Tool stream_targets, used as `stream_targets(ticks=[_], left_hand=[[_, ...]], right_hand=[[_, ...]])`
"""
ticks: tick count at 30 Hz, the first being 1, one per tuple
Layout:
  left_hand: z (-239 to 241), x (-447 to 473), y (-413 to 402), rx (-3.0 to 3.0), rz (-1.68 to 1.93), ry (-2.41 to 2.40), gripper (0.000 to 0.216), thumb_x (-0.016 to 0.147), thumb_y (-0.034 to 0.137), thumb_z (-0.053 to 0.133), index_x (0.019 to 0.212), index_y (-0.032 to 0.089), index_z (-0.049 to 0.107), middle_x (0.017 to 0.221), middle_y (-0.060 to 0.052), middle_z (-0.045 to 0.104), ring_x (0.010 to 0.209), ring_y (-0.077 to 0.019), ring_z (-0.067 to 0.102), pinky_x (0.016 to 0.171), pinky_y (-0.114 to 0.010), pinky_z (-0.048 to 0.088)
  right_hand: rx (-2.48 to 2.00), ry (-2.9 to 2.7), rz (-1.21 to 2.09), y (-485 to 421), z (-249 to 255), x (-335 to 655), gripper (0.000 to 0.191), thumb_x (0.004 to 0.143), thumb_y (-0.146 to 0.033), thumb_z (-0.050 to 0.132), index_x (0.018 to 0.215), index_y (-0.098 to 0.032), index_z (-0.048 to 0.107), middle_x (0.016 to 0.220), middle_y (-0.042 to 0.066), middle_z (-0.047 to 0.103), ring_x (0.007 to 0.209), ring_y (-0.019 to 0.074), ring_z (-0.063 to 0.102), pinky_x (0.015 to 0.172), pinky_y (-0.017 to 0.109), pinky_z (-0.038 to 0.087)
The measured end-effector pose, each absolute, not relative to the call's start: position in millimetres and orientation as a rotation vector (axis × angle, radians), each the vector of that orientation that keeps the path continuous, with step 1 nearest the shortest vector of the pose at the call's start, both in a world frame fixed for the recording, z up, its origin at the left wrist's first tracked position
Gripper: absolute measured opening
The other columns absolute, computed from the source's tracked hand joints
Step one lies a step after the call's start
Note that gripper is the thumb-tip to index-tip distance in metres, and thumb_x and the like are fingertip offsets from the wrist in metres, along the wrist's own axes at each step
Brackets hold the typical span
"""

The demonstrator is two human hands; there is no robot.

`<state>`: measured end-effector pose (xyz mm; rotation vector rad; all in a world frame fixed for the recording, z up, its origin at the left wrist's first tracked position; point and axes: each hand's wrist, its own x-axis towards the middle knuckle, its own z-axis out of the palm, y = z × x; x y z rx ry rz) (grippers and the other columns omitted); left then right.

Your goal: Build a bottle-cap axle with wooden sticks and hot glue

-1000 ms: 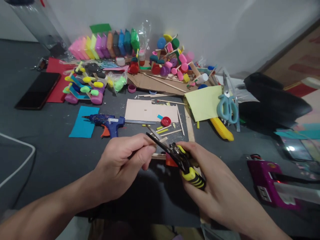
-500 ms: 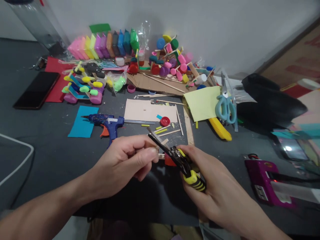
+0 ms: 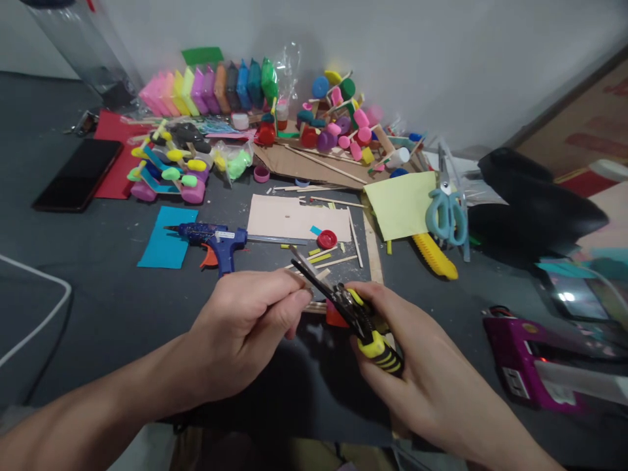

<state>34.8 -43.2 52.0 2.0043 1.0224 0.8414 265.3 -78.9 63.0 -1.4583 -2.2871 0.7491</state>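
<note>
My right hand (image 3: 412, 353) is wrapped round a pair of shears (image 3: 343, 304) with yellow-and-black handles; the blades point up and left. Close beside the blades, my left hand (image 3: 255, 327) is closed, thumb and forefinger pinched together at the fingertips. What sits in that pinch is too small and hidden to name. Just past the left fingertips, some thin wooden sticks (image 3: 314, 307) and a red piece (image 3: 335, 314) show below the blades, partly covered.
A blue glue gun (image 3: 216, 239) lies on blue paper behind my left hand. Beyond are a pale board (image 3: 275, 216), a red cap (image 3: 326, 239), loose sticks, a yellow cutter (image 3: 434, 256) and scissors (image 3: 445, 212). Small toy cars (image 3: 169, 173) and clay packs (image 3: 210, 88) stand farther back.
The left hand has turned slightly, its fingers curling in more near the blades. The shears stay in my right hand with little movement. The whole view has shifted slightly.
</note>
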Motion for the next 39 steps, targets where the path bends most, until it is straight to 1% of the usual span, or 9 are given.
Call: stream_targets(ticks=[8,12,15,19,22,25,29,33,39], left_hand=[[57,35,-37,1.672,0.747,0.926,0.041,0.098,0.015,0.048,0.057,0.017,0.052,0.054,0.006,0.052,0.046,-0.0034,0.041,0.048,-0.017,0.034],[59,34,-36,1.47,0.682,0.86,0.034,0.098,0.02,0.049,0.065,0.017,0.058,0.051,0.007,0.05,0.045,-0.0039,0.042,0.044,-0.017,0.031],[58,34,-36,1.428,0.66,0.846,0.031,0.098,0.024,0.05,0.07,0.017,0.061,0.05,0.006,0.052,0.044,-0.004,0.041,0.043,-0.017,0.029],[55,36,-38,1.481,0.66,0.857,0.031,0.099,0.025,0.049,0.072,0.017,0.064,0.051,0.005,0.056,0.043,-0.0045,0.042,0.043,-0.018,0.032],[51,39,-40,1.595,0.776,0.951,0.023,0.097,0.023,0.053,0.077,0.018,0.064,0.056,0.005,0.059,0.046,-0.0057,0.047,0.045,-0.018,0.035],[49,39,-43,1.805,0.921,0.997,0.019,0.096,0.018,0.055,0.077,0.019,0.06,0.061,0.006,0.059,0.051,-0.006,0.05,0.049,-0.018,0.037],[49,37,-44,1.968,0.932,0.973,0.028,0.099,0.015,0.046,0.072,0.018,0.053,0.064,0.005,0.055,0.057,-0.0061,0.05,0.056,-0.019,0.037],[52,36,-43,1.909,0.866,0.967,0.035,0.101,0.017,0.042,0.067,0.018,0.048,0.061,0.005,0.052,0.054,-0.0059,0.047,0.054,-0.02,0.036],[53,36,-42,1.88,0.889,0.966,0.033,0.099,0.015,0.045,0.067,0.018,0.049,0.059,0.007,0.048,0.052,-0.0054,0.043,0.052,-0.019,0.034]], right_hand=[[-1.454,-2.304,0.771,-79,64,269,0.056,0.074,-0.01,0.056,0.128,-0.025,0.046,0.116,0.006,0.066,0.103,0.0219,0.066,0.086,0.033,0.054],[-1.442,-2.321,0.736,-80,63,270,0.059,0.073,-0.009,0.055,0.129,-0.025,0.045,0.117,0.006,0.067,0.104,0.0217,0.066,0.086,0.032,0.053],[-1.427,-2.344,0.664,-80,61,269,0.054,0.076,-0.011,0.054,0.128,-0.024,0.045,0.116,0.007,0.068,0.103,0.022,0.067,0.085,0.032,0.054],[-1.426,-2.357,0.633,-80,61,267,0.045,0.08,-0.013,0.053,0.124,-0.022,0.047,0.11,0.008,0.069,0.096,0.0217,0.068,0.079,0.032,0.055],[-1.446,-2.33,0.647,-79,64,268,0.041,0.081,-0.014,0.053,0.121,-0.022,0.049,0.106,0.007,0.069,0.092,0.0203,0.068,0.077,0.03,0.054],[-1.452,-2.313,0.654,-79,66,268,0.044,0.079,-0.013,0.054,0.122,-0.023,0.048,0.107,0.006,0.068,0.095,0.0202,0.067,0.08,0.03,0.053],[-1.466,-2.286,0.743,-79,65,268,0.05,0.075,-0.01,0.055,0.122,-0.025,0.048,0.111,0.005,0.067,0.099,0.0206,0.066,0.083,0.03,0.053],[-1.469,-2.26,0.813,-78,63,268,0.052,0.076,-0.009,0.056,0.124,-0.027,0.048,0.112,0.003,0.068,0.099,0.0194,0.066,0.083,0.029,0.052],[-1.47,-2.264,0.845,-78,64,270,0.056,0.079,-0.01,0.057,0.131,-0.029,0.047,0.114,0.001,0.068,0.101,0.0174,0.067,0.085,0.027,0.052]])
